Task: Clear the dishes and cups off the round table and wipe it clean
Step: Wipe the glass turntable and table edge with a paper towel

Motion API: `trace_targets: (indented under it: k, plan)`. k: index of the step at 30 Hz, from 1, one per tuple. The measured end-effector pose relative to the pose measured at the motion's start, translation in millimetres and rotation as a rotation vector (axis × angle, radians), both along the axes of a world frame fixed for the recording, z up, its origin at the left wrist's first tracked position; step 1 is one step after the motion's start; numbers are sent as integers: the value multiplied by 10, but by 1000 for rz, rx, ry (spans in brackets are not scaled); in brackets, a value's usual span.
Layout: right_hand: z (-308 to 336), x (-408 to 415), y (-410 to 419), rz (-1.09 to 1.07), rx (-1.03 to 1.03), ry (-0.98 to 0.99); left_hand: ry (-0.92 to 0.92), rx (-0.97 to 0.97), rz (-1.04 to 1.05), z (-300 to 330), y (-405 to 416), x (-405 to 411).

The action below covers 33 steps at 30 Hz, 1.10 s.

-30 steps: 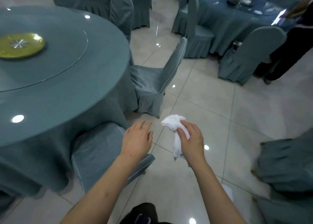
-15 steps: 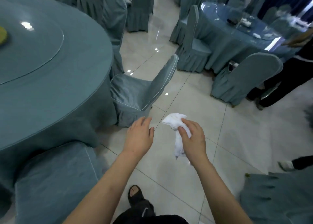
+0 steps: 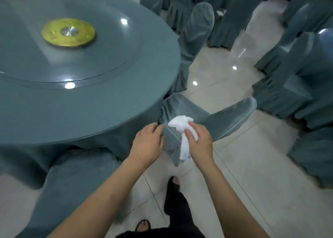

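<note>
The round table (image 3: pixel 86 111) with a teal cloth fills the upper left; a glass turntable (image 3: pixel 108 45) with a gold centre disc (image 3: pixel 68 32) lies on it. No dishes or cups show on its visible part. My right hand (image 3: pixel 199 141) grips a crumpled white cloth (image 3: pixel 182 129), which hangs down below the fist. My left hand (image 3: pixel 146 142) is beside it, fingers relaxed, holding nothing, just off the table's near edge. Both hands hover over a teal-covered chair (image 3: pixel 212 120).
Teal-covered chairs ring the table: one at my lower left (image 3: pixel 72 183), one at the far edge (image 3: pixel 196 30). More covered chairs (image 3: pixel 297 79) crowd the right side. Glossy tiled floor (image 3: pixel 243 165) lies between them. My feet (image 3: pixel 173 189) show at the bottom.
My view has swung back left toward the round table, so its gold disc shows again. Both hands keep the same pose, now over the chair next to the table's edge.
</note>
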State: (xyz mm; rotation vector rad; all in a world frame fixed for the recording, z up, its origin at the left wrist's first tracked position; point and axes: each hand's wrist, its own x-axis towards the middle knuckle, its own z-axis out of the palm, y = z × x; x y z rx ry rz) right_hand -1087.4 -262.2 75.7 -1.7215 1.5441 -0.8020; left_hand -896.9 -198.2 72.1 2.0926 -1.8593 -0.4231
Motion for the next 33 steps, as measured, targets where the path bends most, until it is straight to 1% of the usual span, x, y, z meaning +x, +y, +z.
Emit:
trace_targets:
  k: [3, 5, 8, 12, 17, 21, 26, 29, 33]
  plan:
    - [-155, 500, -619, 176, 6, -37, -75, 50, 122, -20, -350, 353]
    - [-271, 823, -995, 298, 22, -46, -86, 90, 239, -17, -517, 556]
    - [-435, 1271, -1367, 448, 63, -4, -86, 178, 400, -75, -581, 787]
    - [-676, 1761, -1586, 635, 87, 63, -69, 277, 568, -235, -536, 1027]
    - [-944, 2243, -1741, 776, 112, 123, -37, 359, 667, -445, -459, 1254]
    - [-1160, 2709, -2009, 756, 92, 182, 7, 408, 701, -623, -589, 1626]
    - [-1447, 3378, -2554, 675, 44, 277, -1, 448, 637, -887, -841, 2378]
    - [-1629, 3801, -2945, 558, -47, 323, -27, 427, 621, -1101, -968, 2939]
    - [-1952, 4318, -3260, 389, -146, 372, -76, 386, 676, -1411, -910, 3655]
